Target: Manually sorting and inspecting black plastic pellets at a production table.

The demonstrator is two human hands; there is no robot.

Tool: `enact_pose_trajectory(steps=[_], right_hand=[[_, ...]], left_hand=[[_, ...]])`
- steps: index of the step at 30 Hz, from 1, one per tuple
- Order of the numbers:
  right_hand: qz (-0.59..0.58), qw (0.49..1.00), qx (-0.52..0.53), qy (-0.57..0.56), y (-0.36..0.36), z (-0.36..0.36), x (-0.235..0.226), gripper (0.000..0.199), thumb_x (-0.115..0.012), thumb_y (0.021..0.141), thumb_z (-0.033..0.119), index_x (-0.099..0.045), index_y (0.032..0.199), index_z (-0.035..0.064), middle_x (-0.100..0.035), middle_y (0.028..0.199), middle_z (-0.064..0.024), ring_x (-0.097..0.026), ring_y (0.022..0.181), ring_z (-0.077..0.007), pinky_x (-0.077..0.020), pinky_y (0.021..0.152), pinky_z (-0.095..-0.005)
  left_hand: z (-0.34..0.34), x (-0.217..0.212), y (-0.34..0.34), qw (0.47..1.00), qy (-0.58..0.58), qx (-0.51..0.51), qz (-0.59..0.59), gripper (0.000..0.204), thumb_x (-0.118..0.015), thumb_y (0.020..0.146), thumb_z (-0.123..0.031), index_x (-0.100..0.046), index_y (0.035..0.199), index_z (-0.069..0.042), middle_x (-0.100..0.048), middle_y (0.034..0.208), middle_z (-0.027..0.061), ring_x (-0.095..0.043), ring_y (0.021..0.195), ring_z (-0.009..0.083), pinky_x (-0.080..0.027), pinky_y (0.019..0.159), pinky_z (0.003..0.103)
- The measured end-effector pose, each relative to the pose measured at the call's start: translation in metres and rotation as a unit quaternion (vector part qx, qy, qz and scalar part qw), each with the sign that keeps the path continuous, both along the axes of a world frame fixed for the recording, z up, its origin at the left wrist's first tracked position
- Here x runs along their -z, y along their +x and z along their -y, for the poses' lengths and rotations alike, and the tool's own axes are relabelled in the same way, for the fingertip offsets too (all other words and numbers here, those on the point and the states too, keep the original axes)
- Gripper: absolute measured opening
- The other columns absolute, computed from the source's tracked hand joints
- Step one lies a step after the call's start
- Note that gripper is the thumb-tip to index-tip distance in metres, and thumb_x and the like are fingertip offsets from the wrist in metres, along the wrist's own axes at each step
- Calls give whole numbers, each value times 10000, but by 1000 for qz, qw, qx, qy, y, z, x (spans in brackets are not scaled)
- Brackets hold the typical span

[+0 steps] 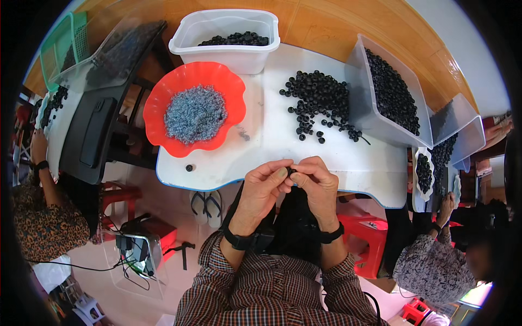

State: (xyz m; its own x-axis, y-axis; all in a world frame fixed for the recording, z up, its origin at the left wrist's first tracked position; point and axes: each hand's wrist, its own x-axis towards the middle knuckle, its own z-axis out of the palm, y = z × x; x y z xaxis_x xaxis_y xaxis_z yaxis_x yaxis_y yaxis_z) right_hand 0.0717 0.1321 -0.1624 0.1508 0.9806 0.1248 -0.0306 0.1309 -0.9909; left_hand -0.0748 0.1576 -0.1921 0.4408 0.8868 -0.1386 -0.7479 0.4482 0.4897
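Observation:
Just past the table's near edge, my left hand (260, 186) and my right hand (314, 183) meet, their fingertips pinched on a small black round part (290, 171). My fingers cover most of it. Ahead of my hands, a loose pile of similar black parts (321, 98) spreads over the white table (261, 149). To the left stands a red bowl (155, 117) with a wavy rim, holding many tiny bluish-grey pieces (194, 114). One black part (189, 168) lies alone near the table's front left edge.
A white tub (228, 54) with black parts stands at the back, and a clear bin (361, 108) full of them at the right. Co-workers sit on both sides, one sleeve (51, 223) at the left, another (432, 266) at the right. A dark phone (98, 131) rests on the left table.

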Motion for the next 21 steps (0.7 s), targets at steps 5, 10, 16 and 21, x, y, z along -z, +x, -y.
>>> enact_pose_trajectory(steps=[5, 10, 16, 21], right_hand=[[19, 1000, 3, 6, 1, 0, 0, 171, -706, 830, -40, -705, 998, -13, -587, 1000, -55, -622, 853, -121, -516, 747, -227], [31, 999, 3, 15, 2, 0, -1, 165, -710, 830, -30, -704, 994, -14, -585, 999, -51, -620, 843, -114, -517, 732, -220], [83, 996, -1, 19, 4, 1, -5, 166, -709, 828, -25, -711, 991, 3, -588, 986, -45, -602, 815, -93, -497, 687, -204], [113, 993, 2, 22, 3, 1, -11, 172, -720, 809, -24, -713, 976, 13, -599, 949, -55, -601, 787, -104, -493, 669, -218]], left_hand=[[1, 1, 1, 1000, 2, -9, -20, 246, -581, 952, -41, -626, 1177, 45, -676, 945, 98, -645, 783, 140, -556, 681, 244], [1, -6, 1, 999, -1, -15, -47, 236, -581, 951, -39, -635, 1165, 45, -680, 947, 104, -647, 772, 140, -556, 671, 243], [3, -6, 1, 996, 19, -33, -76, 223, -581, 945, -17, -641, 1151, 44, -684, 943, 112, -652, 750, 141, -564, 660, 244], [4, -4, 0, 990, 38, -51, -122, 210, -609, 929, -20, -650, 1126, 40, -696, 934, 111, -664, 737, 142, -571, 661, 246]])
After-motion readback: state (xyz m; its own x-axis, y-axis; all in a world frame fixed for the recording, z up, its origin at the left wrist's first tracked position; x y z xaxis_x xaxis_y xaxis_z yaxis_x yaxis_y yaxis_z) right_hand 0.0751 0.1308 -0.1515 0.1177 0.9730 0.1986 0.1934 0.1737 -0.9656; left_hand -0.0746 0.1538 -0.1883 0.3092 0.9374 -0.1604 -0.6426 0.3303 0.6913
